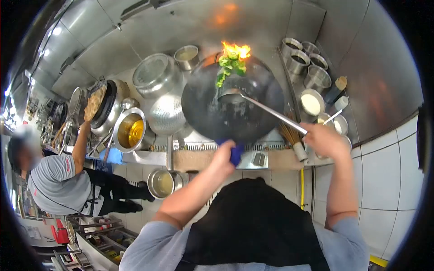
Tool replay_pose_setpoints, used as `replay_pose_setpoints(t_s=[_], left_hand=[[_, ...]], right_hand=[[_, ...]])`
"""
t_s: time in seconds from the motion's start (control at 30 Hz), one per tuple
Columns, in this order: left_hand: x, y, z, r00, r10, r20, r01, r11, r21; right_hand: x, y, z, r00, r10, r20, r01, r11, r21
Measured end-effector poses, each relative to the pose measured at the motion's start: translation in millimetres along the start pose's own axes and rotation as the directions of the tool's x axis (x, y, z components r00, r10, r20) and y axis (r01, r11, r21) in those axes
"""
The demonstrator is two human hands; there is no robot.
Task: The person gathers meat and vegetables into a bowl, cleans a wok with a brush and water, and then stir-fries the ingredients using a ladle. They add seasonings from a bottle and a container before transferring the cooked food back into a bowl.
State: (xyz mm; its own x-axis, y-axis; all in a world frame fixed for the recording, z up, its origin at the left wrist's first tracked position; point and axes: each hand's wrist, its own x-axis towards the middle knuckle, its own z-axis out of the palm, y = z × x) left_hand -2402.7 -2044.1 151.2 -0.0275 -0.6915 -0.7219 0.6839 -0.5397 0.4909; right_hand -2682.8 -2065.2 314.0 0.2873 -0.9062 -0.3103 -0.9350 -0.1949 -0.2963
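My left hand [224, 158] is closed round a blue cloth [236, 152] at the near rim of a large dark wok [230, 122]. Any wok handle under the cloth is hidden. In my right hand [326, 141] is the end of a long metal ladle [273, 111], whose bowl lies over the middle of the wok. Bright green vegetable pieces [233, 65], perhaps broccoli, are at the far side of the wok, apart from the ladle bowl. Orange flames [237, 49] rise right behind them.
Left of the wok are a perforated strainer [167, 115], a pot of yellow oil [120, 131] and a large metal pot [156, 74]. Seasoning containers [312, 103] line the right side, near a bamboo brush [289, 133]. A co-worker [61, 180] stands at the left.
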Motion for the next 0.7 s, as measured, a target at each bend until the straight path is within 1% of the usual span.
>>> replay_pose_setpoints(t_s=[0.03,0.07,0.1,0.13,0.2,0.27,0.3,0.33,0.4,0.43,0.47,0.5,0.53,0.57,0.6,0.63,0.67,0.7], left_hand=[[-3.3,17.8,16.0,1.000,0.002,-0.031,-0.004,0.998,-0.067],[9.4,35.4,17.4,0.994,-0.009,0.108,0.012,1.000,-0.026],[22.4,49.3,26.8,0.994,0.021,0.109,-0.012,0.996,-0.088],[48.6,61.8,21.8,0.983,-0.021,0.182,0.035,0.997,-0.076],[77.3,59.2,3.8,0.980,-0.006,0.201,0.007,1.000,-0.002],[80.6,30.7,-12.2,0.991,0.127,0.048,-0.128,0.992,0.014],[72.3,19.7,-19.9,0.998,0.067,0.012,-0.068,0.993,0.095],[64.3,9.7,-28.9,0.999,0.011,-0.033,-0.005,0.985,0.173],[46.5,3.1,-34.2,0.998,-0.058,-0.029,0.063,0.972,0.226],[24.4,10.2,-18.6,0.999,-0.047,0.003,0.045,0.980,0.191],[16.5,23.5,-5.1,0.999,-0.053,-0.001,0.052,0.981,0.188],[15.9,42.5,9.8,0.996,-0.077,0.050,0.073,0.994,0.077],[18.8,55.8,17.4,0.991,-0.090,0.102,0.094,0.995,-0.036],[29.7,63.1,17.8,0.991,-0.089,0.099,0.094,0.995,-0.042],[46.8,68.2,14.9,0.986,-0.065,0.157,0.069,0.997,-0.024],[59.7,70.2,11.3,0.976,-0.039,0.215,0.041,0.999,-0.006],[62.8,61.6,5.9,0.975,-0.031,0.219,0.034,0.999,-0.008],[61.0,43.7,-2.6,0.989,0.043,0.141,-0.046,0.999,0.018]], right_hand=[[-0.8,1.9,-14.2,0.997,0.003,0.078,-0.006,0.999,0.040],[4.4,1.7,-24.3,0.990,-0.002,0.143,-0.009,0.997,0.077],[11.4,0.5,-25.3,0.990,-0.009,0.137,0.003,0.999,0.043],[21.7,2.9,-13.4,0.990,-0.009,0.138,0.003,0.999,0.045],[48.7,12.8,24.3,0.989,-0.108,-0.098,0.110,0.994,0.011],[48.2,-15.0,42.2,0.981,0.071,-0.183,-0.098,0.985,-0.143],[40.8,-22.7,43.5,0.986,0.089,-0.139,-0.112,0.979,-0.168],[32.9,-19.0,46.9,0.987,0.024,-0.157,-0.054,0.981,-0.188],[4.6,-17.6,23.8,0.991,0.010,-0.133,-0.032,0.986,-0.166],[0.1,-10.0,11.7,0.991,0.009,-0.134,-0.031,0.985,-0.168],[-3.1,0.3,1.4,0.998,-0.013,-0.058,0.007,0.995,-0.095],[-6.7,4.0,-8.2,0.999,-0.039,0.023,0.040,0.999,-0.018],[-5.5,-11.7,-22.9,0.997,0.048,0.068,-0.046,0.998,-0.041],[6.0,-11.1,-20.4,0.999,0.020,0.046,-0.018,0.998,-0.055],[19.4,-9.2,-10.1,1.000,-0.009,0.020,0.010,0.997,-0.071],[33.3,-7.8,9.9,0.996,-0.025,-0.084,0.013,0.991,-0.137],[45.4,-9.5,30.0,0.981,-0.047,-0.188,0.009,0.980,-0.198],[50.1,-21.3,40.6,0.983,0.019,-0.180,-0.067,0.962,-0.263]])
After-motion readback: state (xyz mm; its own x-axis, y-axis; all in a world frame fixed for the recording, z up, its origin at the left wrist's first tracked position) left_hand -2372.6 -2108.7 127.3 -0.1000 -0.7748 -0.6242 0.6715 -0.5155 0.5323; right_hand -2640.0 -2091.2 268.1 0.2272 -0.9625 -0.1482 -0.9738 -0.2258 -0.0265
